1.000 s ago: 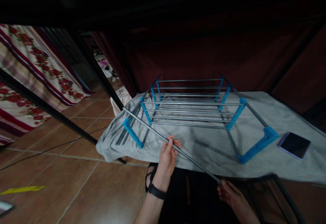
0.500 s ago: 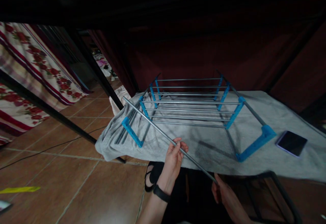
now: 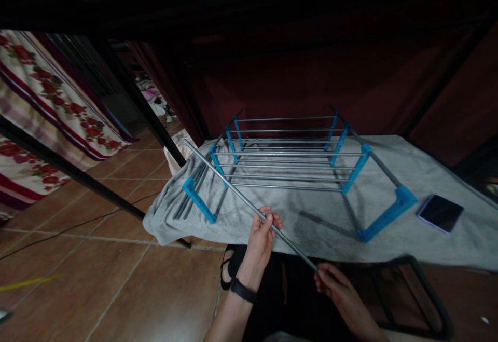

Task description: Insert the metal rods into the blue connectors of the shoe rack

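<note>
A long grey metal rod (image 3: pixel 229 186) runs diagonally from the upper left down to the lower right. My left hand (image 3: pixel 260 238) is closed around its middle, and a dark band sits on that wrist. My right hand (image 3: pixel 336 285) pinches the rod's lower end. Beyond the rod stands a rack (image 3: pixel 288 163) of grey metal bars and blue plastic brackets, resting on a grey towel (image 3: pixel 389 238) spread over a low surface. The rod's far tip hovers over the rack's left side.
A dark phone (image 3: pixel 439 212) lies on the towel at the right. Loose rods (image 3: pixel 190 194) lie beside the rack's left bracket. A black metal frame (image 3: pixel 424 290) sits at the lower right. Brown floor tiles (image 3: pixel 116 269) and a floral cloth (image 3: pixel 50 108) fill the left.
My right hand has slid up and left along the rod's lower end. The rod has shifted slightly toward the left, and my left hand stays closed on it.
</note>
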### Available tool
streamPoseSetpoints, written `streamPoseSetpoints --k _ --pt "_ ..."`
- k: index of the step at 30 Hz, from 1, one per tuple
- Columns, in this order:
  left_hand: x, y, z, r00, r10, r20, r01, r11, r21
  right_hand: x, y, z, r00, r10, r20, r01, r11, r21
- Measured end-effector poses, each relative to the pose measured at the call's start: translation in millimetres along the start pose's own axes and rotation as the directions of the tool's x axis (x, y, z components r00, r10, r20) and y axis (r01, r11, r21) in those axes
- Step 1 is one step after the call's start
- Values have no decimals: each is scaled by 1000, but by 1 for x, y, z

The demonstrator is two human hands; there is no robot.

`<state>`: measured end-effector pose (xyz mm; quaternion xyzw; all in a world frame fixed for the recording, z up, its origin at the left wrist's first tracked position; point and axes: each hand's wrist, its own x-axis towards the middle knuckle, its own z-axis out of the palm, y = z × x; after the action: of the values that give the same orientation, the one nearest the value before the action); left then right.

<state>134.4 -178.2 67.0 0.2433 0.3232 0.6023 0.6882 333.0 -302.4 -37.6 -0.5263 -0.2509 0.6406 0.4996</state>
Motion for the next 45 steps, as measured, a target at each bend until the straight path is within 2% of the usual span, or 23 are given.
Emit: streamPoseSetpoints --k 5,9,14,18,25,33,39,45 --pt "-3 -3 3 1000 9 26 -10 1000 10 2 0 9 1000 -29 3 29 999 32" --pt "-10 -14 5 998 -35 48 34 999 20 4 -2 19 1000 11 18 -12 996 84" --pt "-19 -27 7 996 -69 60 65 996 66 5 -4 25 998 49 -36 -47 998 43" --pt "-26 -34 10 990 -104 96 95 991 97 3 -3 26 995 72 -70 -70 997 24" --pt "-31 -46 10 984 -149 94 142 986 85 7 0 28 996 89 -31 -83 983 165" --pt "-27 -51 3 985 -144 90 132 983 130 5 3 22 1000 -3 -4 4 982 187" --pt "-27 -49 3 987 -118 105 98 979 176 4 3 22 997 74 -21 -68 972 225" --pt "-32 -55 5 982 -152 115 130 975 183 9 7 22 993 115 -22 -104 949 296"
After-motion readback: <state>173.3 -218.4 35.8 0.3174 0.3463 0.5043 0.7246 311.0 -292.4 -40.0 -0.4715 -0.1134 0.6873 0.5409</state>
